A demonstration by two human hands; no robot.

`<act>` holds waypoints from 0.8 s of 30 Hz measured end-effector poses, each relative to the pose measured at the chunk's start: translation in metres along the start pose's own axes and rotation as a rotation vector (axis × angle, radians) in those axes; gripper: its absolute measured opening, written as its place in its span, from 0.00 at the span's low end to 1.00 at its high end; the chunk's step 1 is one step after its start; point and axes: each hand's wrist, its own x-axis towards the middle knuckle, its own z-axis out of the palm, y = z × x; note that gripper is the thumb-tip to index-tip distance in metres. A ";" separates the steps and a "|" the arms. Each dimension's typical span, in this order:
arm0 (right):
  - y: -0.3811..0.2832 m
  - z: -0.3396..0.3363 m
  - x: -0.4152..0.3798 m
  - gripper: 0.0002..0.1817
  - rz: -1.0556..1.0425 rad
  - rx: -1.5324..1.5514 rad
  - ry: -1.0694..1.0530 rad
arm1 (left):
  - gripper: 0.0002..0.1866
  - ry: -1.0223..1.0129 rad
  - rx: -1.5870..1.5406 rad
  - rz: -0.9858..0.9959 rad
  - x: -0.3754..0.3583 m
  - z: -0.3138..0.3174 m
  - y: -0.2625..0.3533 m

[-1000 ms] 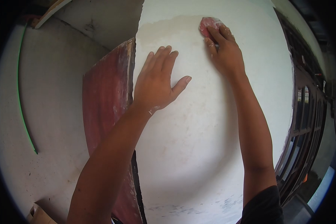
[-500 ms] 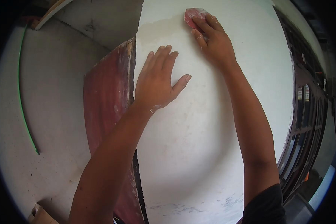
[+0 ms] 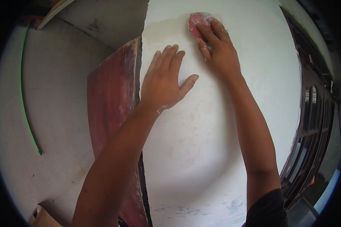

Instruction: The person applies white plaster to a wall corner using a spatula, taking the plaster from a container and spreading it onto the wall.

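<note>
My right hand (image 3: 221, 51) presses a piece of red sandpaper (image 3: 197, 23), smeared with white dust, against the upper part of the white wall (image 3: 193, 140). Its fingers lie over the sandpaper's right side, and the thumb is at the lower edge. Lower and to the left, my left hand (image 3: 163, 80) rests flat on the same wall with its fingers stretched and the thumb spread out, holding nothing. White specks mark the right thumb and the left wrist. A darker, damp-looking patch (image 3: 165, 28) shows on the wall left of the sandpaper.
A dark red wooden panel (image 3: 111, 90) stands along the wall's rough left edge, behind my left forearm. Dark framed windows (image 3: 310, 109) line the right side. A thin green strip (image 3: 22, 90) hangs on the far-left wall, with a cardboard piece (image 3: 43, 218) at lower left.
My right hand has slid slightly down the wall with the sandpaper. My left hand keeps its place on the wall, while the whole view has shifted a little.
</note>
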 end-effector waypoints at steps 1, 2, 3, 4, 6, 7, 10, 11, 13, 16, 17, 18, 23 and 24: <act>0.000 0.007 0.011 0.22 -0.001 0.001 0.002 | 0.34 0.001 -0.003 -0.001 0.000 0.000 -0.001; -0.001 0.014 0.021 0.21 -0.013 0.032 -0.014 | 0.34 -0.001 -0.006 -0.001 -0.001 0.000 -0.001; -0.001 0.018 0.025 0.20 -0.024 0.063 -0.028 | 0.34 -0.001 -0.004 0.003 0.000 0.000 -0.001; -0.003 0.020 0.024 0.20 -0.007 0.065 -0.117 | 0.34 -0.005 -0.009 -0.001 0.000 -0.001 -0.001; -0.007 0.017 0.012 0.20 -0.028 0.030 -0.133 | 0.34 -0.014 -0.019 -0.007 -0.001 -0.001 -0.001; -0.010 0.012 0.005 0.20 -0.057 -0.003 -0.149 | 0.34 -0.013 -0.013 -0.001 -0.001 -0.002 -0.001; -0.019 -0.015 -0.029 0.22 -0.062 -0.015 -0.205 | 0.34 0.015 0.011 0.020 0.001 0.000 0.000; -0.020 -0.023 -0.038 0.23 -0.066 -0.020 -0.242 | 0.35 0.041 0.031 0.033 0.000 0.000 0.000; -0.016 -0.030 -0.042 0.23 -0.062 0.004 -0.243 | 0.35 0.045 0.030 0.026 0.000 0.000 -0.001; 0.005 -0.025 -0.024 0.23 -0.031 0.003 -0.115 | 0.36 0.025 -0.006 0.012 0.000 0.000 0.000; 0.014 -0.020 -0.013 0.23 -0.043 -0.044 -0.055 | 0.36 0.006 -0.029 0.000 0.000 -0.001 0.000; 0.024 -0.015 -0.002 0.22 -0.028 -0.080 -0.035 | 0.35 0.021 -0.023 0.010 -0.001 0.000 -0.001; 0.031 -0.011 0.002 0.22 0.137 -0.050 -0.103 | 0.35 0.013 -0.023 0.009 -0.002 -0.001 -0.001; 0.022 -0.017 -0.009 0.22 0.121 -0.065 -0.121 | 0.35 0.020 -0.018 0.016 -0.001 0.000 -0.001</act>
